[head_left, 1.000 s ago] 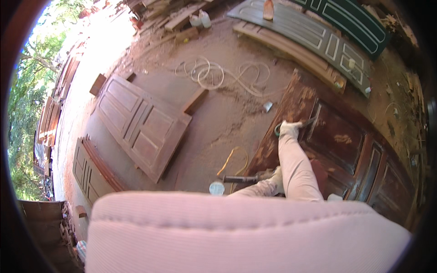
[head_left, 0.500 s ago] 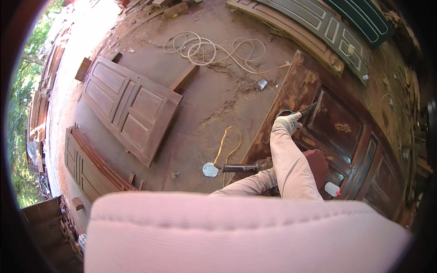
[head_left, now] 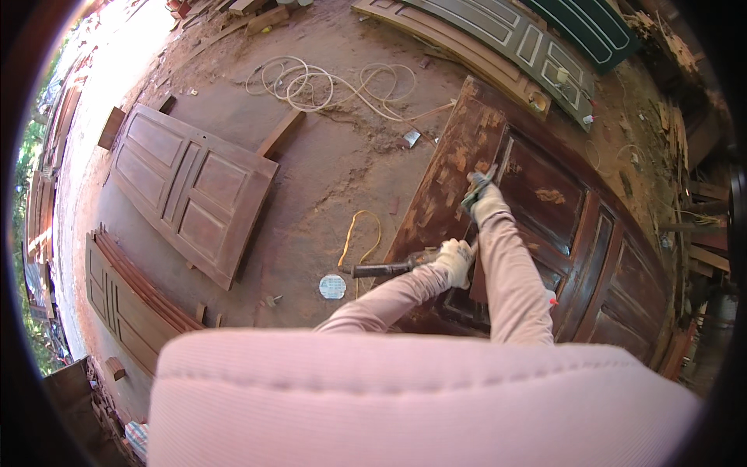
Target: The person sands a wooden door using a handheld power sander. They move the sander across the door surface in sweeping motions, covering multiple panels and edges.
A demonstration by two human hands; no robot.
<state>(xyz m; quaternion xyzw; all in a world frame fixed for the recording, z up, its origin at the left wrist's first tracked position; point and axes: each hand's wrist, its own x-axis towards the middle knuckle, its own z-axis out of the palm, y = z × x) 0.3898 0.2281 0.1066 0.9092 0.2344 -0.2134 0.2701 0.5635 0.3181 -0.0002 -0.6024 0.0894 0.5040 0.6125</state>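
Observation:
A dark brown panelled door (head_left: 537, 187) lies in front of me, with pale filler-like patches along its left border. My right hand (head_left: 488, 204), in a light glove, is closed on a putty knife (head_left: 484, 177) held over that patchy border. Lower down, my gloved left hand (head_left: 457, 263) is closed at the edge of a reddish-brown flat piece (head_left: 478, 288), mostly hidden behind my right forearm. Just left of it lies a black power tool (head_left: 381, 270), partly covered by my left forearm. A white bottle with a red tip (head_left: 552, 299) shows beside my right sleeve.
A yellow cord (head_left: 346, 240) and a round pale disc (head_left: 332, 286) lie on the ground. Another panelled door (head_left: 194, 187) rests at left, near stacked doors (head_left: 128, 288). A coiled hose (head_left: 311, 86) lies farther off. Grey (head_left: 498, 39) and green (head_left: 587, 27) doors stand beyond.
My right hand has swung the putty knife from the upper panel's edge to the left border. My left hand has come out from behind the right arm, and the reddish-brown piece has moved left.

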